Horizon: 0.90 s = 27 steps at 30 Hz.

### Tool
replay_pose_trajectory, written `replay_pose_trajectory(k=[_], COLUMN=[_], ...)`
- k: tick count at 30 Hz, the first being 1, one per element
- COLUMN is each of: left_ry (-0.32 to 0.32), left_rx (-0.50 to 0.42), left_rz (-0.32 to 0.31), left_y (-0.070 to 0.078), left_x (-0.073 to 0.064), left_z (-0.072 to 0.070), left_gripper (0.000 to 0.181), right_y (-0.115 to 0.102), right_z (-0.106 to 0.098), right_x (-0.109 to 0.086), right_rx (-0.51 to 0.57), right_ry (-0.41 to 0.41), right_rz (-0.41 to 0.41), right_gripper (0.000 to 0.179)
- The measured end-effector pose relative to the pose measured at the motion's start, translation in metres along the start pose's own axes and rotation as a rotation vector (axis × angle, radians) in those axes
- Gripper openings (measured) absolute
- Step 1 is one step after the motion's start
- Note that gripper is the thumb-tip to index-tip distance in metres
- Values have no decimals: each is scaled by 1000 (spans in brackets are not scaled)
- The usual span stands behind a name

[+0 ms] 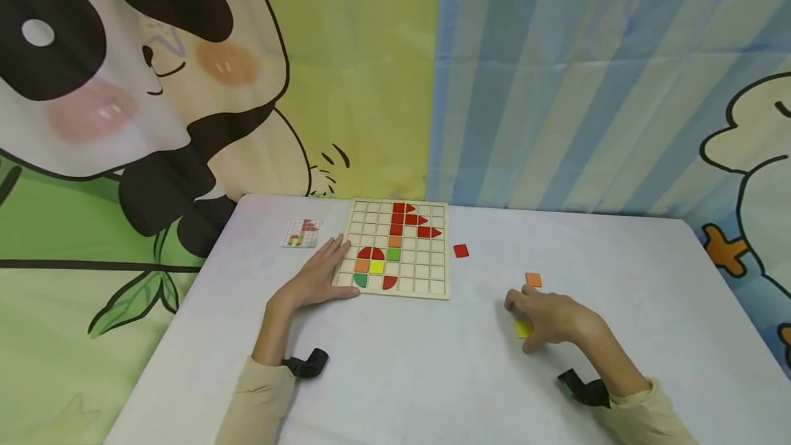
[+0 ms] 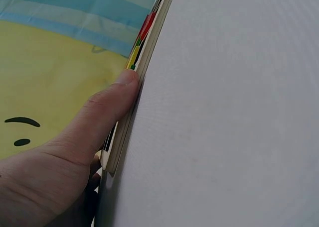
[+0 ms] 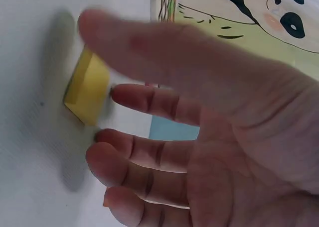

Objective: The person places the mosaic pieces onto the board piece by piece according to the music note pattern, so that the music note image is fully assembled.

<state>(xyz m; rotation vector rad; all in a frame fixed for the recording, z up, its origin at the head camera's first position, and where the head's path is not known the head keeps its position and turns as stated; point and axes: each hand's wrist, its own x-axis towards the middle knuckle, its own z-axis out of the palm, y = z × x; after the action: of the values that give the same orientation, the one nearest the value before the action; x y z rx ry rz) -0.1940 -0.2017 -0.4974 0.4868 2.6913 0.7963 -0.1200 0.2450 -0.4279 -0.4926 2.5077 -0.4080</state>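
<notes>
A wooden grid board (image 1: 423, 285) carries red, orange, yellow and green pieces in its cells. My left hand (image 1: 316, 273) rests at its near left corner, fingers straight along the left side and thumb (image 2: 117, 95) on the near edge. To the right, my right hand (image 1: 550, 318) hovers over a yellow square tile (image 1: 523, 329), thumb and fingers apart around it. In the right wrist view the yellow tile (image 3: 89, 87) shows between the thumb and fingertips, not gripped. An orange square tile (image 1: 533, 279) lies just beyond that hand.
A red square tile (image 1: 461, 250) lies right of the board. Left of the board is a small pattern card (image 1: 302, 233) with a similar coloured design. The white table (image 1: 408, 369) ends at a printed curtain (image 1: 364, 74) behind.
</notes>
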Motion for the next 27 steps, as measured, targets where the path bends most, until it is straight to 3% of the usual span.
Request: replay_pose_trajectory(k=[13, 16, 20, 27], left_ry=[-1, -2, -4, -3], left_rx=[4, -1, -1, 4], left_rz=[-2, 0, 1, 11], left_y=[-1, 0, 1, 1], left_x=[-2, -2, -2, 0], left_z=[-1, -1, 0, 0], left_gripper=[112, 112, 111, 112], right_y=[10, 9, 9, -6], right_z=[4, 7, 11, 15], right_x=[13, 18, 26, 43], right_rx=[106, 113, 125, 115], right_ry=[39, 91, 165, 431], right_rz=[-192, -247, -258, -338], right_gripper=[27, 29, 31, 24])
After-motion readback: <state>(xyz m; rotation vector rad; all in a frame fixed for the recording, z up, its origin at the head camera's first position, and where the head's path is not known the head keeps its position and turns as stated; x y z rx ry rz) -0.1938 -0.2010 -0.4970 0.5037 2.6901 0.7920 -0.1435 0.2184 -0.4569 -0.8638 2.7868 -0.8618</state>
